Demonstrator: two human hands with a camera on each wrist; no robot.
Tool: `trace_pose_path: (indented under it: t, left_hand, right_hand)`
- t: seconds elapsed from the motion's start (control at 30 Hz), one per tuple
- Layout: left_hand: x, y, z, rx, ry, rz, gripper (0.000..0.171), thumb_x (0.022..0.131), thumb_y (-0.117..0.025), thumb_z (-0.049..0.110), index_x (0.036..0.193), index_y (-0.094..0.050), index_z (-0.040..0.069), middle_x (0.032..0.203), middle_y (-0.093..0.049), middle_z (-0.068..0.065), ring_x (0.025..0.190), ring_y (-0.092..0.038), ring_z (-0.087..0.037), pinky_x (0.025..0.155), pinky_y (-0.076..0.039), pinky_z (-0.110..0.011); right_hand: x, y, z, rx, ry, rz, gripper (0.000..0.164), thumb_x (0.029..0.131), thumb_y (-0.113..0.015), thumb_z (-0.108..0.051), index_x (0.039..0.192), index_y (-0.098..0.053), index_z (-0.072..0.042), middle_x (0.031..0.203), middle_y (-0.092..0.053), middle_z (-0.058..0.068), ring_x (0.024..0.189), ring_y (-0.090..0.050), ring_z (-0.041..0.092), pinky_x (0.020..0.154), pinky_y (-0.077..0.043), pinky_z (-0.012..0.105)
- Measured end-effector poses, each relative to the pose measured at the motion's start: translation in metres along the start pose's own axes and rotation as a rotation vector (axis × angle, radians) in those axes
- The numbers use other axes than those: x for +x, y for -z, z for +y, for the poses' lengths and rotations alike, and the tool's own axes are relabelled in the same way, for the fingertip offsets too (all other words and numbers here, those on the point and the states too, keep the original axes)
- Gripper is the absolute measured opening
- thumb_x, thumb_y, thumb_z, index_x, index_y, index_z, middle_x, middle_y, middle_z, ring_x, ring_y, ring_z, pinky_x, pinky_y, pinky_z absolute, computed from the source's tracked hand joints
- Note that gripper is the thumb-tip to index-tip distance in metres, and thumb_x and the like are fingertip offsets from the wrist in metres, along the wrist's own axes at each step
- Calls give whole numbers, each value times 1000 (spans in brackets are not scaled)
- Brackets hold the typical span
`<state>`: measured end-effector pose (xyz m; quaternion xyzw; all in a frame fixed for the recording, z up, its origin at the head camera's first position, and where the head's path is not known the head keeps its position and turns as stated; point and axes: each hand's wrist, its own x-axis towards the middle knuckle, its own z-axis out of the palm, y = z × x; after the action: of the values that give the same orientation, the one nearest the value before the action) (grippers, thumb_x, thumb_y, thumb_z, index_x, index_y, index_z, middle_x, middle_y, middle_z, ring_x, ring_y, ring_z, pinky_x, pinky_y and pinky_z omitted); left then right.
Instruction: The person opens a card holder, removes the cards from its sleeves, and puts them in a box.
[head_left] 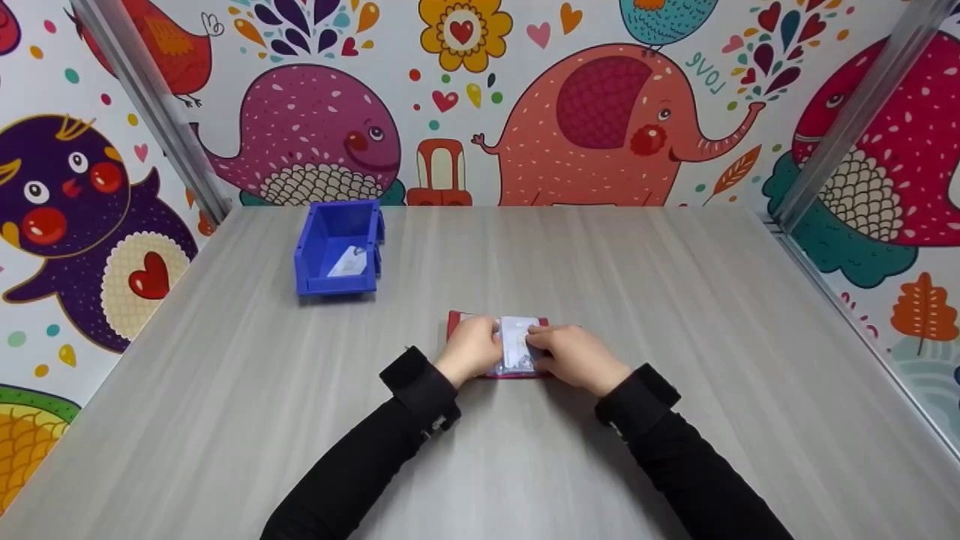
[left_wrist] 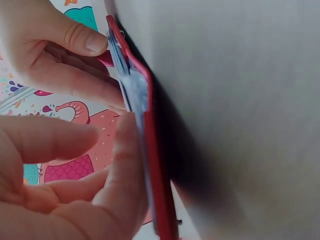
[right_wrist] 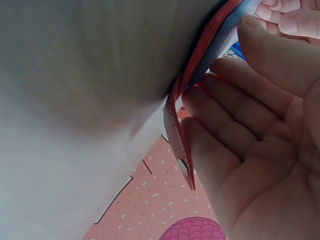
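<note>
A red card holder (head_left: pixel 544 322) lies spread on the table, its clear sleeves (head_left: pixel 517 341) showing pale cards. My left hand (head_left: pixel 472 349) rests on its left half. In the left wrist view, left fingers (left_wrist: pixel 125 150) touch the sleeves while the thumb stands apart from them. On the right side, my right hand (head_left: pixel 577 358) pinches the stack of sleeves at its edge. The right thumb (right_wrist: pixel 255 37) presses on the sleeves in the right wrist view, the other fingers behind the edge. A red strap with a metal snap (right_wrist: pixel 182 164) sticks out beside these fingers.
A blue plastic bin (head_left: pixel 335 285) stands at the back left of the table (head_left: pixel 675 300), with a pale card-like piece (head_left: pixel 349 262) inside. Walls with cartoon animals close off the back and both sides. Metal posts (head_left: pixel 862 112) stand at the rear corners.
</note>
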<state>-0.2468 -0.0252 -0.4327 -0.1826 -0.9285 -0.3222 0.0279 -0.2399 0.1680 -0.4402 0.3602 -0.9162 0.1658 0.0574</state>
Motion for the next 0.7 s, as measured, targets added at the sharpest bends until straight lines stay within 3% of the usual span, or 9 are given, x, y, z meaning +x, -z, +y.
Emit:
trace_pose_path:
  t: [0.2,0.3,0.47,0.7]
  left_hand:
    - [2,2,1,-16,72,-35,9,82,-56,-4,78,-64,-5,75,-61,-13,68,-49,-23,70,-49,-42]
    - [3,2,2,-24,83,-44,10,81,-55,-4,74,-61,-2,70,-55,-8,66,-46,-21,65,-46,-38]
    - [6,3,1,-49,95,-68,26,79,-53,-6,60,-43,8,60,-37,0,59,-38,-19,54,-30,-28]
    - [7,4,1,-66,126,-96,21,77,-52,-6,61,-48,7,61,-41,-1,60,-41,-19,55,-31,-27]
  right_hand:
    - [0,0,0,2,-7,-15,24,80,-74,1,104,-71,3,118,-67,22,105,-65,37,86,-53,46]
    - [0,1,-1,0,-6,-22,25,80,-74,2,105,-71,4,118,-66,23,105,-65,37,86,-53,46]
    - [0,1,-2,-7,-13,-31,25,82,-74,1,106,-71,3,119,-66,22,106,-65,37,86,-53,47]
    - [0,3,-4,-11,-22,-36,28,82,-73,1,110,-71,4,120,-66,22,106,-65,37,87,-52,48]
